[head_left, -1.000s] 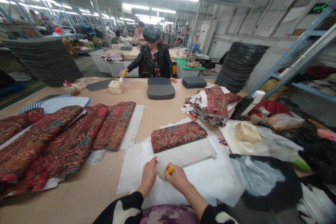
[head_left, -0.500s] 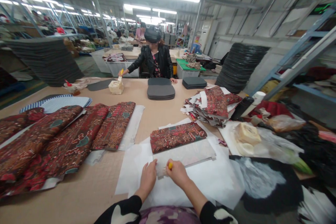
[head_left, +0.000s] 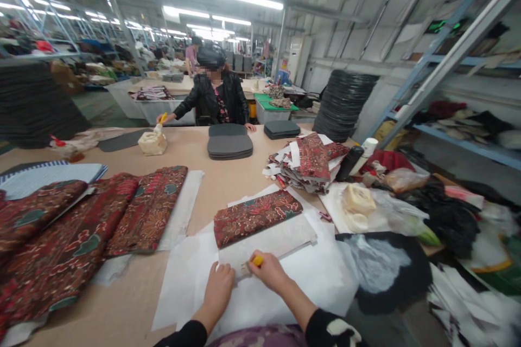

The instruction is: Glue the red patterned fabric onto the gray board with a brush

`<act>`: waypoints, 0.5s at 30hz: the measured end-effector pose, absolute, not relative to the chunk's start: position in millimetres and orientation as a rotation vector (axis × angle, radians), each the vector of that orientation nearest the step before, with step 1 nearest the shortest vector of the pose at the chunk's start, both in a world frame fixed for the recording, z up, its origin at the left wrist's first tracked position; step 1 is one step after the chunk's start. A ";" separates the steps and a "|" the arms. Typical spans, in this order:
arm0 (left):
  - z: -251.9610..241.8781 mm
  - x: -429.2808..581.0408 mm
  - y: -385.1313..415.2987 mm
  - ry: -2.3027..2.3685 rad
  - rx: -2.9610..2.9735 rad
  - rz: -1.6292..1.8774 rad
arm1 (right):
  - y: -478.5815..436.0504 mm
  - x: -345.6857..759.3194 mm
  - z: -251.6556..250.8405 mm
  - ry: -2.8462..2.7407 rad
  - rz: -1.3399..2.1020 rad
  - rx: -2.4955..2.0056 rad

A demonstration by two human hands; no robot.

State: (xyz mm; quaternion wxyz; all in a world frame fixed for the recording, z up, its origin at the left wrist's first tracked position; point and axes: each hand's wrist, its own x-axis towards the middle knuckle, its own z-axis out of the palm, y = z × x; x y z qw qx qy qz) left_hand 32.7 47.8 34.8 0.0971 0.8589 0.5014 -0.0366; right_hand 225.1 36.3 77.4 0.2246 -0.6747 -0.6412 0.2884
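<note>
My right hand [head_left: 268,272] is closed around a brush with a yellow handle [head_left: 257,261]. The brush's pale bristles [head_left: 245,268] meet the near edge of a whitish backing strip [head_left: 264,239]. My left hand [head_left: 220,284] rests on the near left corner of that strip, fingers stretched forward and slightly bent, nothing visible in them. Just beyond the strip lies a folded brown-red patterned fabric piece [head_left: 258,217]. White paper sheets [head_left: 183,287] are spread underneath.
Patterned fabric pieces [head_left: 93,233] overlap on the left. Fabric offcuts [head_left: 311,160] are heaped at right, near a black bottle [head_left: 350,164] and a cream block-shaped tub [head_left: 359,199]. Opposite, a co-worker [head_left: 220,92] holds a yellow-handled brush beside stacked grey pads [head_left: 230,143].
The view has turned to the right, so the table's contents sit further left. My right hand still keeps the brush on the strip's near edge; my left fingers look slightly more bent.
</note>
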 end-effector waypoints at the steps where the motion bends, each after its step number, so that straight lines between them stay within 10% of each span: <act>1: 35.3 34.0 48.9 1.468 2.556 -0.131 | 37.4 241.9 75.3 -1.673 0.824 -1.904; 8: 41.0 39.2 52.6 1.439 2.557 -0.210 | 32.1 356.6 81.1 -1.168 0.420 -2.311; 15: 51.2 40.6 56.5 1.453 2.490 -0.263 | 29.5 314.7 52.2 -1.369 0.875 -1.860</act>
